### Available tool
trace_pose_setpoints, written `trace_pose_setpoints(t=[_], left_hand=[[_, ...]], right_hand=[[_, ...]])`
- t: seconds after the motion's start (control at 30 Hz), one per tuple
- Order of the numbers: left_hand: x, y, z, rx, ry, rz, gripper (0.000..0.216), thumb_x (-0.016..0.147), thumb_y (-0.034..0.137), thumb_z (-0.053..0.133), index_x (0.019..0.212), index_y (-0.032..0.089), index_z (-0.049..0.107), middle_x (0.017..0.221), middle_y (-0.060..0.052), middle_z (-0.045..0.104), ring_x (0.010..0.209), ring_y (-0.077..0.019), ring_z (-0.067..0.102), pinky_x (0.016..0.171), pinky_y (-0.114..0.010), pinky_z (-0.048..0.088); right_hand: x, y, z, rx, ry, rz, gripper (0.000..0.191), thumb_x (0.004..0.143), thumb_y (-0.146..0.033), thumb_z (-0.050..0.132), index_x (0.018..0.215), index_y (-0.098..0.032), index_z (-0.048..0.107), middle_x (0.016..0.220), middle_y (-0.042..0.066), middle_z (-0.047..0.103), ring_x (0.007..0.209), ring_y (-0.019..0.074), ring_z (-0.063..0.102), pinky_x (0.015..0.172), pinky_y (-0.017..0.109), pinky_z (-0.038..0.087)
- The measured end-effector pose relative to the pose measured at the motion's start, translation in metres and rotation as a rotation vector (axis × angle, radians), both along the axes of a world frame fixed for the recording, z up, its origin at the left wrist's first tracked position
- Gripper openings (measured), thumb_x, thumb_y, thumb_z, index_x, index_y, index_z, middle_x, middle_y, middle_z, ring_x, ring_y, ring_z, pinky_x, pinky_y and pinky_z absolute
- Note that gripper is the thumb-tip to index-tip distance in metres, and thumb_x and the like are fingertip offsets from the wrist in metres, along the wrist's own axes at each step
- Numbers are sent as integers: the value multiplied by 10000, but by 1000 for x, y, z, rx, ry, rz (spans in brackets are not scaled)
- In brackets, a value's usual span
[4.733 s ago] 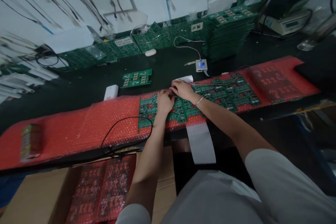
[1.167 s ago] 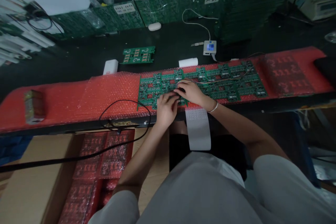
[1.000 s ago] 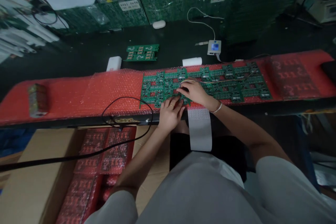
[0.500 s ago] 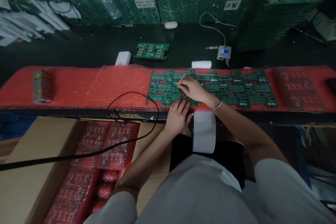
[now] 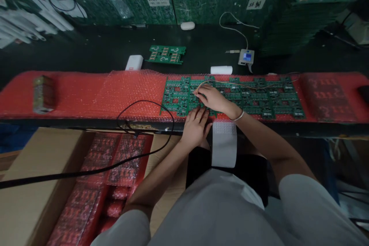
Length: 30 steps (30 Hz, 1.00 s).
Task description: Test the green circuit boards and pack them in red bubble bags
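Green circuit boards point(image 5: 259, 102) with small parts lie in a joined row on red bubble wrap. My right hand point(image 5: 215, 98) is over the left part of the row, thumb and fingers pinched on the end of a thin cable point(image 5: 239, 84). That cable arcs from the fingers and runs right across the boards; its tip is hidden. Closer to me, my left hand point(image 5: 196, 125) rests with its fingers laid on the front edge of a board. A strip of white labels point(image 5: 224, 146) hangs off the table edge between my forearms.
A small box point(image 5: 43, 94) stands on the wrap at left. Behind are a loose board point(image 5: 167, 54), a small device with a lit screen point(image 5: 246, 57) and a tall board stack point(image 5: 288, 27). A black cable point(image 5: 115, 163) loops near an open carton point(image 5: 37, 184) of wrapped boards.
The thin cable lies slightly nearer to me over the right-hand boards. Both hands have kept their places.
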<state>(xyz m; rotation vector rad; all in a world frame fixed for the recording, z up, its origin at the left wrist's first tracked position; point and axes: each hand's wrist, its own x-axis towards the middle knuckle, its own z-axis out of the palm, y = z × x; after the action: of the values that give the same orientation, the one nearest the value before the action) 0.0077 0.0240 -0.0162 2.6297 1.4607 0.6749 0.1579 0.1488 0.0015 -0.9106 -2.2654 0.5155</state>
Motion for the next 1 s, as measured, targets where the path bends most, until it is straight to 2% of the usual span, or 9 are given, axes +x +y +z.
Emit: trace_pose_setpoints(t=[0.1, 0.17, 0.27, 0.33, 0.5, 0.73, 1.0], left_hand=[[1, -3, 0, 25, -61, -4, 431, 986, 323, 565, 1376, 141, 591, 1425, -184, 585, 1346, -365, 490, 1095, -546, 426], [3, -9, -1, 34, -133, -13, 346, 995, 289, 549, 1309, 168, 629, 1342, -165, 631, 1266, -330, 543, 1035, -510, 470], [9, -20, -7, 7, -234, -102, 210, 996, 291, 566, 1137, 192, 685, 1141, -119, 681, 1067, -261, 608, 904, -425, 523], [13, -26, -14, -20, -256, -168, 189, 978, 329, 609, 1068, 186, 693, 1070, -107, 672, 1003, -250, 605, 858, -406, 532], [17, -27, -27, -88, -284, -180, 155, 983, 261, 586, 1053, 184, 700, 1060, -107, 658, 1017, -247, 596, 868, -416, 543], [17, -26, -22, -167, -359, -152, 167, 1005, 240, 546, 988, 209, 710, 1008, -81, 679, 985, -214, 618, 868, -390, 559], [16, -26, -21, -109, -335, -183, 170, 997, 188, 546, 958, 205, 711, 1011, -74, 712, 1003, -203, 629, 884, -363, 558]], right_hand=[[-1, 1, -4, 18, -21, 2, 188, 1004, -198, 495, 987, -196, 682, 1060, 103, 729, 1047, 253, 648, 971, 435, 518], [-1, 3, -7, 11, -16, -6, 159, 996, -204, 514, 986, -197, 673, 1063, 101, 729, 1051, 258, 642, 974, 439, 505], [0, 6, -13, -30, 33, -31, 82, 965, -212, 569, 985, -197, 647, 1049, 96, 721, 1029, 252, 638, 952, 415, 498], [1, 8, -15, -55, 45, -46, 49, 951, -219, 585, 970, -200, 626, 1012, 89, 709, 993, 244, 629, 926, 397, 494], [1, 8, -12, -88, -3, -59, 46, 965, -234, 563, 932, -221, 594, 954, 67, 682, 962, 230, 606, 922, 383, 475], [0, 5, -9, -103, -39, -86, 59, 975, -253, 553, 935, -238, 594, 978, 60, 688, 985, 230, 608, 946, 391, 482], [0, 5, -11, -91, -28, -81, 73, 975, -258, 543, 929, -235, 594, 963, 66, 686, 967, 230, 607, 921, 386, 486]])
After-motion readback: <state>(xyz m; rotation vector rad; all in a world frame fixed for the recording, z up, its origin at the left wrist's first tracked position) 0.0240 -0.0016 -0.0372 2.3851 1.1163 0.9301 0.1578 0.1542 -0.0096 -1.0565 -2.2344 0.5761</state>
